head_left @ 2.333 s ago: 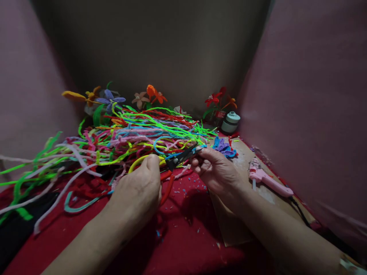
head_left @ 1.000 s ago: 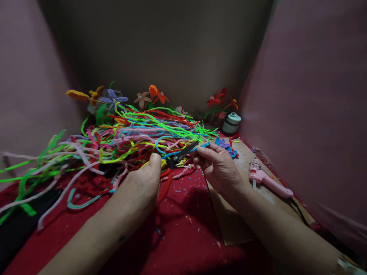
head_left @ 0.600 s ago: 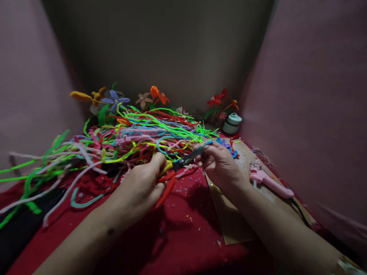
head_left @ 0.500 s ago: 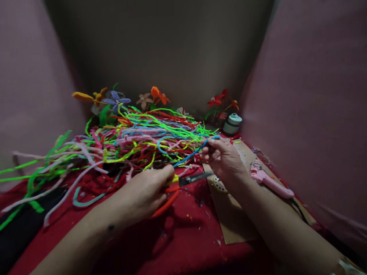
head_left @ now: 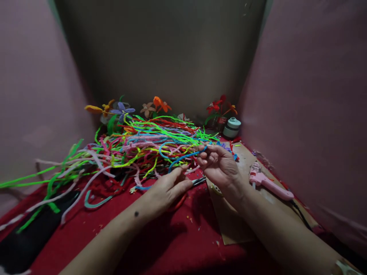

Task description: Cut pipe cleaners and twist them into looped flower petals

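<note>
Blue pipe cleaner [head_left: 183, 156] — red cloth [head_left: 177, 236] — pink glue gun [head_left: 268, 180].

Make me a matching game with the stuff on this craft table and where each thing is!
Things:
1. blue pipe cleaner
2. glue gun
3. scissors
4. small jar

Places:
A. on the cardboard at the right
B. at the back by the red flowers
C. pinched in the right hand
D. on the red cloth by the left hand

Pairs: 1-C, 2-A, 3-D, 4-B

Red cloth [head_left: 177, 244] carries pipe cleaners [head_left: 143, 141], seemingly cardboard [head_left: 229, 221].
</note>
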Tool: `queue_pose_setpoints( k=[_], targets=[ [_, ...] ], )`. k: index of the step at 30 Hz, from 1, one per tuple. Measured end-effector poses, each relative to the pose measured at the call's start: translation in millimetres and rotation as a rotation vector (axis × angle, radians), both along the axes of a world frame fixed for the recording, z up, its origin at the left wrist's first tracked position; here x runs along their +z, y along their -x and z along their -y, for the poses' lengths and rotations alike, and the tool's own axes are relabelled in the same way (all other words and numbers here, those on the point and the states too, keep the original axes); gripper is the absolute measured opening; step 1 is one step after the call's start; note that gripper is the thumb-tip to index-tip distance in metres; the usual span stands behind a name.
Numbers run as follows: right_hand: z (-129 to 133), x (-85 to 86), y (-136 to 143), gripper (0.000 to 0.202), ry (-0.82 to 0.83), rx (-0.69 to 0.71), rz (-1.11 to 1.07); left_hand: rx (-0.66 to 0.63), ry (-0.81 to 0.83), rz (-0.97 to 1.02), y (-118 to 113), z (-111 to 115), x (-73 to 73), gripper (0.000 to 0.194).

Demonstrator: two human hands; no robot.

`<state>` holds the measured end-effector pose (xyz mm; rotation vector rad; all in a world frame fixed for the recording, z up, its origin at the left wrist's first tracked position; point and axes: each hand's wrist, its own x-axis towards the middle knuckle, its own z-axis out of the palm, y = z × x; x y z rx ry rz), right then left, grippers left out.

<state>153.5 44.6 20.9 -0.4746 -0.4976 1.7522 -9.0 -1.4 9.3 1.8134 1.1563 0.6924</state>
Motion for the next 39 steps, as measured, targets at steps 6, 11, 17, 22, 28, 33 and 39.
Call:
queue_pose_setpoints(
  k=[6, 11, 17, 22, 28, 33, 39],
  targets=[
    [11, 1.0, 1, 0.013, -0.050, 0.093, -0.036, 0.333, 0.292, 1.070, -11, -2, 5.2, 0.020],
    [16, -5.1, -5, 0.014, -0.079, 0.028, -0.061, 0.561, 0.071, 1.239, -5, -4, 1.0, 0.014],
    [22, -4.9, -3, 0.015, -0.084, -0.065, -0.087, 0.684, 0.098, 1.448, 0, 4, 19.8, 0.034],
    [23, -5.3, 8, 0.019, -0.115, -0.208, -0.009, 0.513, -0.156, 1.449, -7, 22, 29.4, 0.026],
    [29, -11.8, 9, 0.017, -0.108, -0.224, 0.000, 0.533, -0.154, 1.578, 10, 25, 26.8, 0.031],
    [33, -12.5, 7, 0.016, -0.007, -0.241, 0.011, 0.549, -0.166, 1.584, 23, 30, 26.4, 0.030],
    [27, -2.5, 5, 0.021, 0.096, -0.216, -0.086, 0.469, -0.204, 1.599, 25, 43, 29.2, 0.026]
  ],
)
